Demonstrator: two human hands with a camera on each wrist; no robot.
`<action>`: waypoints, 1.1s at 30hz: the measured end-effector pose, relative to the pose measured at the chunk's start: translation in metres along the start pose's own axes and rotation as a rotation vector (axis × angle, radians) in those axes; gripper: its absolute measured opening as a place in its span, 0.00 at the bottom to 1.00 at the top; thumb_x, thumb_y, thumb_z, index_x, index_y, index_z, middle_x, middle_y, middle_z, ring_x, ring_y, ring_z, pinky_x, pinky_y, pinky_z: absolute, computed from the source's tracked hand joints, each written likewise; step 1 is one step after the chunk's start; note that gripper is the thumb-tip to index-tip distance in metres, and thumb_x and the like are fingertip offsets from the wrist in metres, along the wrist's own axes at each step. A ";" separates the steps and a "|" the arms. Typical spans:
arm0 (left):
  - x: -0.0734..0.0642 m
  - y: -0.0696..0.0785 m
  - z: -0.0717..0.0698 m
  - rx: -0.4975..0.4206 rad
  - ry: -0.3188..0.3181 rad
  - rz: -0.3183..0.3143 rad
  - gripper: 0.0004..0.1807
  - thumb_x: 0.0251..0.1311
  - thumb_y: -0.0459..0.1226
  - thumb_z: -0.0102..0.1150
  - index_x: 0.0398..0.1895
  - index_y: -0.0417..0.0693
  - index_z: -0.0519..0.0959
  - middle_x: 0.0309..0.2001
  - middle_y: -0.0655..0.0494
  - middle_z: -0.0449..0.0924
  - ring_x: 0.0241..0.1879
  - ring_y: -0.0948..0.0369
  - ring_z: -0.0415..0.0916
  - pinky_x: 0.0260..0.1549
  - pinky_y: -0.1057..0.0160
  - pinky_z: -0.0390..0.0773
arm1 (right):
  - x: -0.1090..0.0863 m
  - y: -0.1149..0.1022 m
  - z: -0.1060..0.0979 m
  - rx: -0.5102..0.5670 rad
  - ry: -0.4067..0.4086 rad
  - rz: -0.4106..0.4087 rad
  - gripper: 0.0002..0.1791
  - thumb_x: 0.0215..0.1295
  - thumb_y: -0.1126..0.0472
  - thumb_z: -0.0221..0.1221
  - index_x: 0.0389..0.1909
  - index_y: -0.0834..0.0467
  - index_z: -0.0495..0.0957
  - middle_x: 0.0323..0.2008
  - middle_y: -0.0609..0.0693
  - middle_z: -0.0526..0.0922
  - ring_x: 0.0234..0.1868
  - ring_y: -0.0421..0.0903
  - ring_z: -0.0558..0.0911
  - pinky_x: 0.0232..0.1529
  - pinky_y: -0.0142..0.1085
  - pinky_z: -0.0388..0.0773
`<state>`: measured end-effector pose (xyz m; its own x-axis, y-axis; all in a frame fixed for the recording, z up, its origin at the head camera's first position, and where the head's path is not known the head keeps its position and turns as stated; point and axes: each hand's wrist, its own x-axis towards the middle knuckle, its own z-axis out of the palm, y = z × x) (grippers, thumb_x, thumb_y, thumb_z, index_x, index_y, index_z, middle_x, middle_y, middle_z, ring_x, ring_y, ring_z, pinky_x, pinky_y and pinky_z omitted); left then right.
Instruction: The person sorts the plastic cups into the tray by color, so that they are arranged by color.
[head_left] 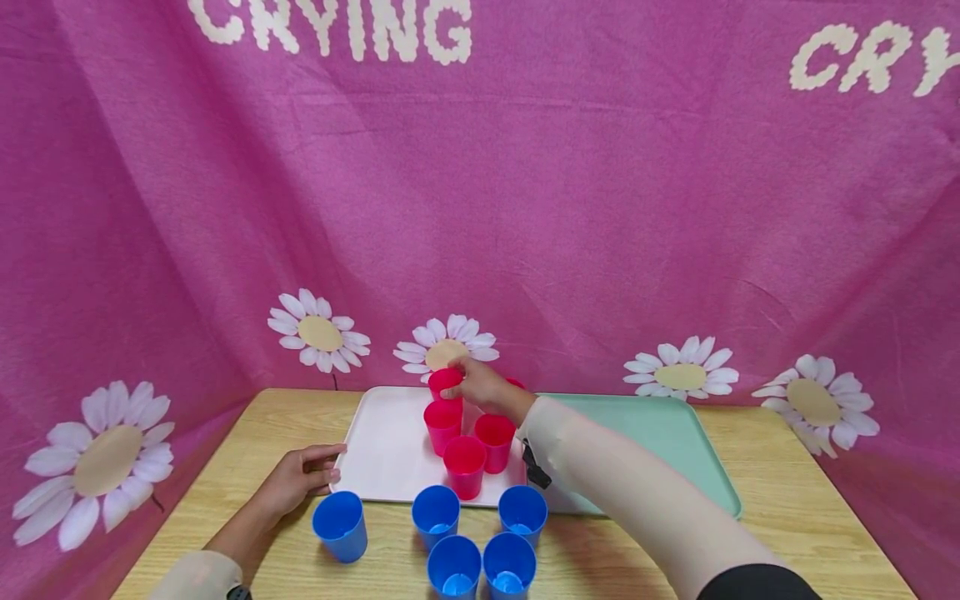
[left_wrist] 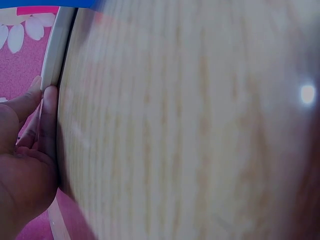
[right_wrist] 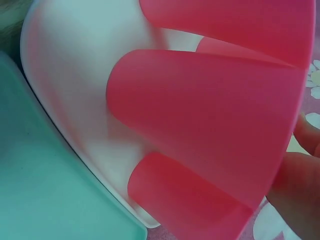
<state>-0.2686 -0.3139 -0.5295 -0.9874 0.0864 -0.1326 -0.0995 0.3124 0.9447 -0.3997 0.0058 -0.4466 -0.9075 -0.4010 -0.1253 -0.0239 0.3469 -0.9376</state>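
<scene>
My right hand (head_left: 480, 385) reaches across the white tray (head_left: 382, 442) and grips a red cup (head_left: 444, 382) near its rim, at the tray's back. Another red cup (head_left: 442, 423) hides its base in the head view. Two more red cups, one in front (head_left: 463, 468) and one to the right (head_left: 495, 442), stand upright on the tray; a further one is mostly behind my right wrist. In the right wrist view the fingers (right_wrist: 295, 175) show past the large red cups. My left hand (head_left: 288, 479) holds the tray's left edge between thumb and fingers.
Several blue cups stand upright in front of the tray, one (head_left: 341, 527) close to my left hand, others (head_left: 453, 567) nearer me. A green tray (head_left: 645, 425) lies at the right, under my right forearm. A pink flowered cloth (head_left: 562, 208) hangs behind the wooden table (head_left: 247, 450).
</scene>
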 end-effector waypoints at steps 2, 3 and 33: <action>0.000 0.000 0.000 -0.001 -0.002 0.008 0.29 0.66 0.24 0.62 0.70 0.27 0.68 0.44 0.46 0.80 0.37 0.61 0.81 0.37 0.65 0.87 | 0.000 0.000 0.000 -0.011 -0.002 0.015 0.36 0.66 0.71 0.65 0.73 0.65 0.64 0.67 0.63 0.71 0.70 0.62 0.71 0.64 0.49 0.79; 0.000 0.000 0.000 0.001 -0.004 0.013 0.29 0.66 0.23 0.62 0.70 0.27 0.67 0.43 0.46 0.80 0.37 0.61 0.81 0.37 0.65 0.87 | 0.000 0.000 0.000 -0.012 -0.003 0.019 0.36 0.66 0.71 0.65 0.73 0.65 0.64 0.67 0.63 0.72 0.70 0.62 0.70 0.64 0.49 0.79; -0.002 0.003 0.001 0.004 -0.007 0.003 0.28 0.67 0.24 0.61 0.70 0.27 0.68 0.41 0.48 0.77 0.36 0.62 0.80 0.36 0.67 0.87 | -0.031 -0.017 -0.042 0.207 -0.043 -0.070 0.32 0.70 0.74 0.57 0.73 0.73 0.60 0.73 0.71 0.65 0.75 0.66 0.64 0.70 0.57 0.69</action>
<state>-0.2665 -0.3124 -0.5271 -0.9868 0.0941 -0.1319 -0.0960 0.3156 0.9440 -0.3885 0.0481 -0.4131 -0.8876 -0.4557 -0.0672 0.0043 0.1376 -0.9905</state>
